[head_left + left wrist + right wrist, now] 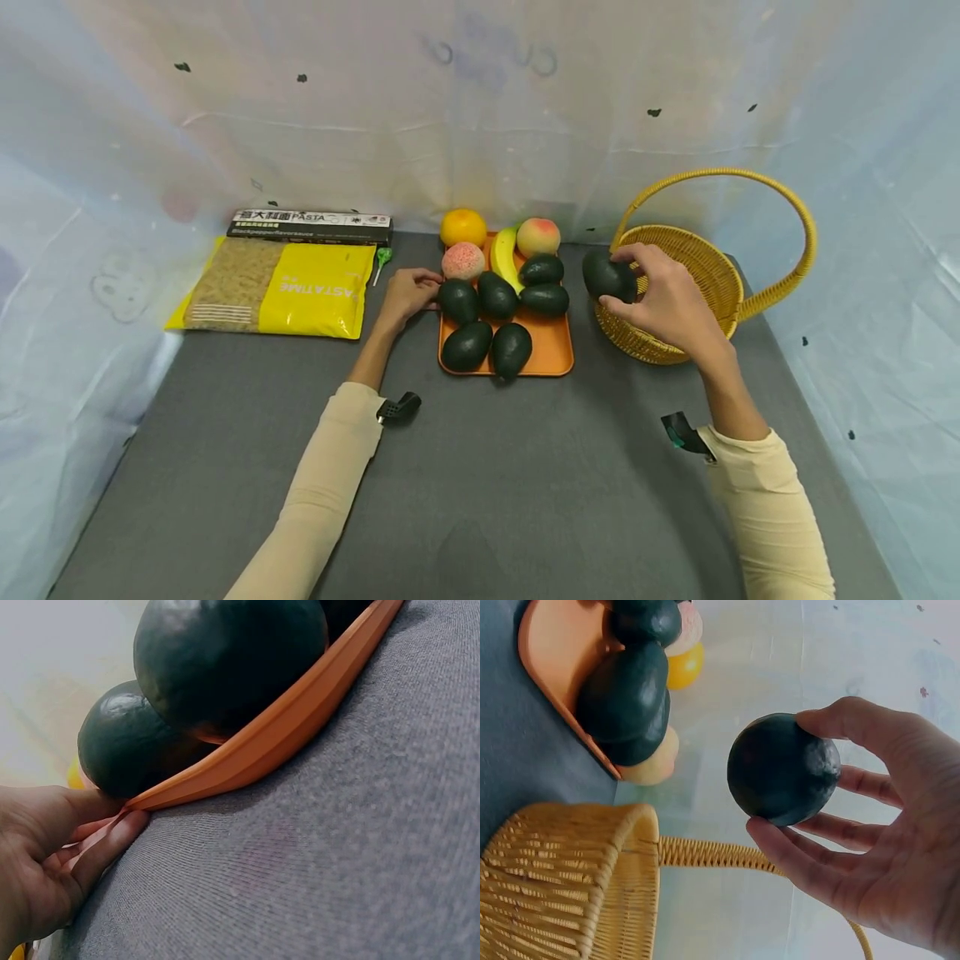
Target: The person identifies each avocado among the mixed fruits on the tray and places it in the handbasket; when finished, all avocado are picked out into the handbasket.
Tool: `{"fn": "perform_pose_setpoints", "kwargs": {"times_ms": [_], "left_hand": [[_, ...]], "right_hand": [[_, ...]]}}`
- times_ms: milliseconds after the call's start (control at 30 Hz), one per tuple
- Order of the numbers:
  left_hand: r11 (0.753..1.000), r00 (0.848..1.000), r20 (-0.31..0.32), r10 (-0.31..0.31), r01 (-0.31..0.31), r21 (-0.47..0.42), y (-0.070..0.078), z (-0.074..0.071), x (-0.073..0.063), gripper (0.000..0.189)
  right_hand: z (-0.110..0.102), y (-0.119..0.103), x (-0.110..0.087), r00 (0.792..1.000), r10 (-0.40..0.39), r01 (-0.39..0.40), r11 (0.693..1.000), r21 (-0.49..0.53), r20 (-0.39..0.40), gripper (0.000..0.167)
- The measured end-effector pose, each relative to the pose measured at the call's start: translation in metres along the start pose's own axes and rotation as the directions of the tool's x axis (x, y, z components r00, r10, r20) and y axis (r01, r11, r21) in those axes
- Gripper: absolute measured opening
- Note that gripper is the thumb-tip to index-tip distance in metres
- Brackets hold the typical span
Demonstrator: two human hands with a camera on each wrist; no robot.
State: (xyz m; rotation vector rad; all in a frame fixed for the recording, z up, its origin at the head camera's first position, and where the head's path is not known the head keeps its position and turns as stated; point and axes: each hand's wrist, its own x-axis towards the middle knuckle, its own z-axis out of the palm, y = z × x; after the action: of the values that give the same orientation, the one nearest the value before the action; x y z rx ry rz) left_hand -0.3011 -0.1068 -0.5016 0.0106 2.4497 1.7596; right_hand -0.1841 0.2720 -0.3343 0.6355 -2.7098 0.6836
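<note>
My right hand [667,300] holds a dark green avocado [609,277] between thumb and fingers, raised near the left rim of a yellow wicker basket [652,346]. The right wrist view shows this avocado [780,769] off the table, with the basket [555,877] to its lower left. At the left side of an orange tray [553,346], my left hand [408,292] pinches the rim; the left wrist view shows thumb and fingers on the tray's edge [247,754]. Several more avocados [512,350] lie on the tray, along with a banana [506,258] and peaches [538,237].
An orange [463,227] sits at the tray's back left corner. Further left are a yellow pasta bag [318,287], a black-and-white pasta box [311,227] and a green lollipop [383,257]. The basket's tall handle [795,208] arches up on the right. A pale curtain hangs behind.
</note>
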Motion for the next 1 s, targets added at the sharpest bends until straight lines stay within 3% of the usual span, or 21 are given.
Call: {"fn": "perform_pose_setpoints", "kwargs": {"times_ms": [500, 767, 1000], "left_hand": [[1.0, 1.0, 0.001, 0.001, -0.001, 0.01, 0.0, 0.001, -0.001, 0.024], [0.997, 0.999, -0.008, 0.05, -0.049, 0.063, -0.002, 0.0, -0.002, 0.024], [0.996, 0.998, -0.022, 0.057, -0.055, 0.075, -0.002, 0.002, -0.001, 0.023]], "right_hand": [[-0.027, 0.028, 0.015, 0.99, 0.132, -0.129, 0.99, -0.058, 0.053, 0.056], [-0.035, 0.05, 0.023, 0.968, 0.225, -0.219, 0.974, -0.067, 0.114, 0.058], [-0.039, 0.074, 0.04, 0.943, 0.284, -0.266, 0.956, -0.12, 0.172, 0.06]]}}
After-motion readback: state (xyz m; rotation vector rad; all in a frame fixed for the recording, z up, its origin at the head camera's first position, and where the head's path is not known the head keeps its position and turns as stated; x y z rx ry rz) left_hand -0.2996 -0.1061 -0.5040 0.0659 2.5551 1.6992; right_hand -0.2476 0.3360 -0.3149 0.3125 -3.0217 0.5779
